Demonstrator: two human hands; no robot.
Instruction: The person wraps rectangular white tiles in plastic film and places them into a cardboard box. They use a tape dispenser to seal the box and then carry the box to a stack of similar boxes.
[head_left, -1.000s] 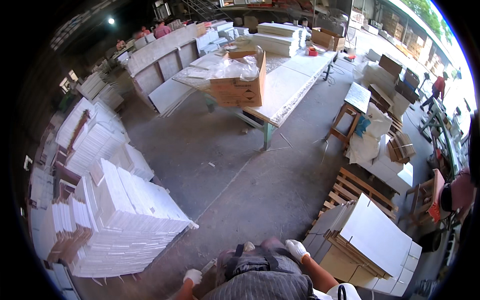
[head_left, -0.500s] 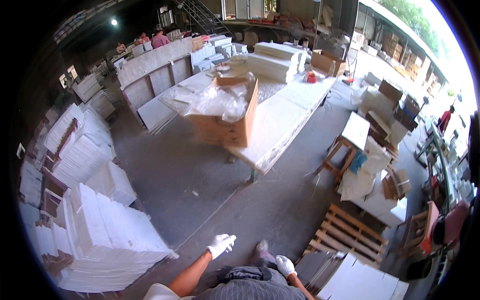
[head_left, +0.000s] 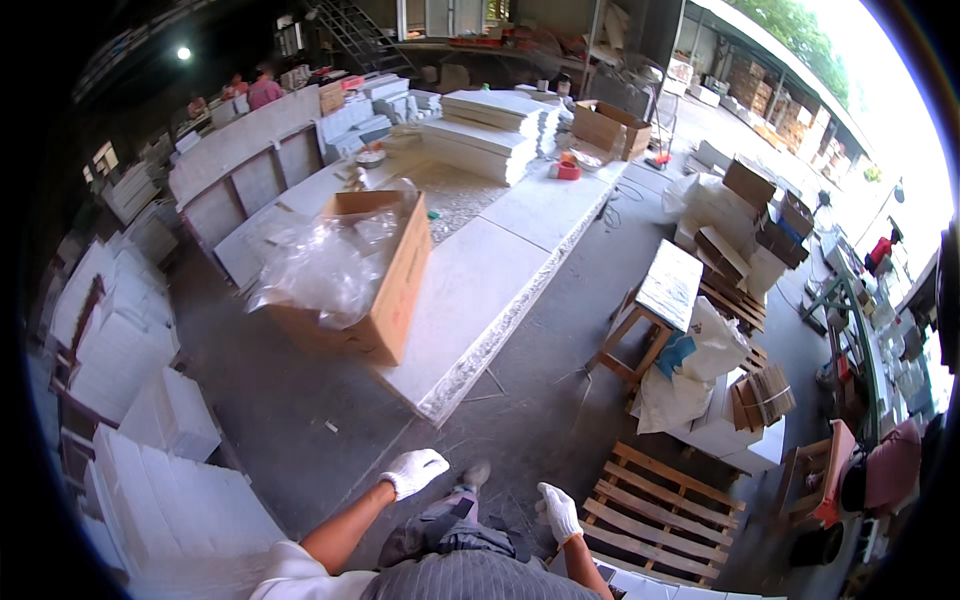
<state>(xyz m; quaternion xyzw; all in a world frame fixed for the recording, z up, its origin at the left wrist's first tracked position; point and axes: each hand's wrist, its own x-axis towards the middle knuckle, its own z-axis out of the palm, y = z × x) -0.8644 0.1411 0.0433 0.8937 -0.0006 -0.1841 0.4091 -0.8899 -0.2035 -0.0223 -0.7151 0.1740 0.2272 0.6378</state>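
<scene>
The person has moved nearer the box [head_left: 402, 308] on the table [head_left: 490, 270]; left hand [head_left: 415, 474] and right hand [head_left: 561, 513] hang half-open, seemingly empty. Likely mid-walk; touching the box would call for further steps.

Free room: grey floor [head_left: 530, 405] lay open ahead of my left hand [head_left: 415, 474], lower centre; one lane ran between table [head_left: 480, 290] and stool [head_left: 668, 285], right of centre. Obstacles: the table's near corner, centre; carton [head_left: 400, 305] at its near end; pallet [head_left: 668, 497] beside my right hand [head_left: 560, 513], lower right; white stacks [head_left: 180, 500], lower left.
</scene>
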